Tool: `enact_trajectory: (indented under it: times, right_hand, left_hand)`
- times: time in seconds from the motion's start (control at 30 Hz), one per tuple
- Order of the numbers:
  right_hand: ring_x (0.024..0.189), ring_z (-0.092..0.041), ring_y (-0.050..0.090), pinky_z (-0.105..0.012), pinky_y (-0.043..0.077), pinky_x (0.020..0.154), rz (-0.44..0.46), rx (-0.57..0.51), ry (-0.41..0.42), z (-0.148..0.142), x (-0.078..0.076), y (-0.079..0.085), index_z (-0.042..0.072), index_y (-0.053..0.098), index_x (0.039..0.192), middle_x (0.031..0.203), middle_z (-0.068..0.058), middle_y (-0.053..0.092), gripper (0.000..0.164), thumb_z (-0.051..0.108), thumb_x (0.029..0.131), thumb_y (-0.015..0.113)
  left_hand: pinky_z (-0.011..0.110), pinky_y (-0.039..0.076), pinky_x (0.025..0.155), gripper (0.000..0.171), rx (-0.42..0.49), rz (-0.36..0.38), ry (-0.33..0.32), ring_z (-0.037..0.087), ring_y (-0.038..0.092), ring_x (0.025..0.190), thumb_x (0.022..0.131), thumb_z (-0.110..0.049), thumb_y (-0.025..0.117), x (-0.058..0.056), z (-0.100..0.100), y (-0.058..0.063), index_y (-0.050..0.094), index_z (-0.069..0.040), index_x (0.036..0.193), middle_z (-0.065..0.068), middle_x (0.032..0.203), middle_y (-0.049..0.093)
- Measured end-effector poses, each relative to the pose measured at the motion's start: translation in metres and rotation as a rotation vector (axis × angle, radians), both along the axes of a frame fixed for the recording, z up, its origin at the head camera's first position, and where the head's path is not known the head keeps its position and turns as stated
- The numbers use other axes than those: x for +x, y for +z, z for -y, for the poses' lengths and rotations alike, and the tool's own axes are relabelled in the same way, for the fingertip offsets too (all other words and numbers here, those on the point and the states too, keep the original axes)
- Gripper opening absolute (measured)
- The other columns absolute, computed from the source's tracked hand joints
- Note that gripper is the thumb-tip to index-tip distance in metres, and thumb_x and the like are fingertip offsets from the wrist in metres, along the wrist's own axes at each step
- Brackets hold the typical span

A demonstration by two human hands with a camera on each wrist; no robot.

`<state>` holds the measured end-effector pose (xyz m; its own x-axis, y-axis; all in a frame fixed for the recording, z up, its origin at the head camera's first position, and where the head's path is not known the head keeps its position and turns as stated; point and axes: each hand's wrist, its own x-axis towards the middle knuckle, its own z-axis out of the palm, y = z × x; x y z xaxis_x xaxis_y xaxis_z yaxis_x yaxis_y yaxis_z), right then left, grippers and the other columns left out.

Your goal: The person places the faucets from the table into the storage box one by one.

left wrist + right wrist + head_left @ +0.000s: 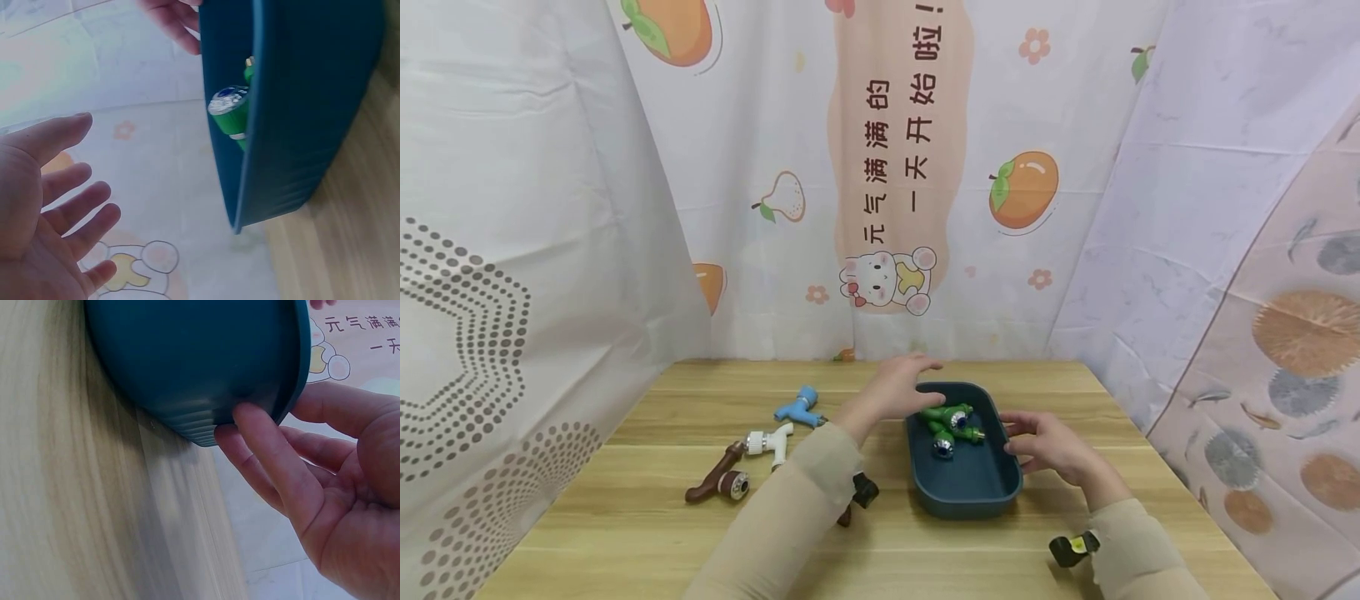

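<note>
A dark blue-green plastic bin stands on the table with green taps inside, their round ends silvery. Over the bin's left rim hovers my left hand, fingers spread and nothing in them. In the left wrist view that hand is apart from the bin wall. My right hand is at the bin's right side. The right wrist view shows its loosely extended fingers touching the outer wall, with another digit at the rim.
Left on the wooden table lie a blue tap, a white tap and a brown tap. A brown end shows beside my left sleeve, which hides the rest. Printed curtains enclose the back and sides.
</note>
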<state>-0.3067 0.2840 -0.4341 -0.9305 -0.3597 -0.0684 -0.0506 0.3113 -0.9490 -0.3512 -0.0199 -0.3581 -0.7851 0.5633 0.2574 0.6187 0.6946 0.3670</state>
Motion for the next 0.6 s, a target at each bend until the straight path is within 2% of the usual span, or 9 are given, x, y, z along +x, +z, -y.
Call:
enact_trajectory:
  times: [0.13, 0.33, 0.6]
  right_hand:
    - [0.106, -0.034, 0.065, -0.050, 0.060, 0.075, -0.004, 0.006, -0.003, 0.001, 0.001, 0.001, -0.010, 0.039, 0.150, 0.136, -0.035, 0.052, 0.065, 0.002, 0.093, 0.068]
    - [0.106, -0.034, 0.065, -0.049, 0.060, 0.075, -0.005, 0.011, -0.004, 0.001, 0.002, 0.001, -0.010, 0.039, 0.150, 0.136, -0.035, 0.052, 0.065, 0.002, 0.093, 0.068]
    - [0.105, -0.033, 0.065, -0.049, 0.060, 0.075, -0.002, 0.012, -0.005, 0.001, 0.001, 0.001, -0.010, 0.040, 0.150, 0.136, -0.035, 0.052, 0.065, 0.002, 0.093, 0.068]
  left_hand:
    - [0.045, 0.040, 0.110, 0.052, -0.003, -0.021, -0.014, 0.022, 0.052, 0.132, 0.095, -0.041, 0.072, 0.006, 0.005, 0.008, 0.061, -0.021, 0.141, 0.000, 0.142, 0.058]
    - [0.046, 0.035, 0.113, 0.054, -0.006, -0.054, -0.029, 0.022, 0.051, 0.133, 0.095, -0.042, 0.071, 0.014, 0.013, 0.020, 0.060, -0.018, 0.142, 0.001, 0.142, 0.059]
    - [0.052, 0.027, 0.117, 0.056, 0.010, -0.110, -0.010, 0.025, 0.049, 0.134, 0.094, -0.044, 0.072, 0.022, 0.025, 0.029, 0.060, -0.018, 0.142, 0.002, 0.145, 0.057]
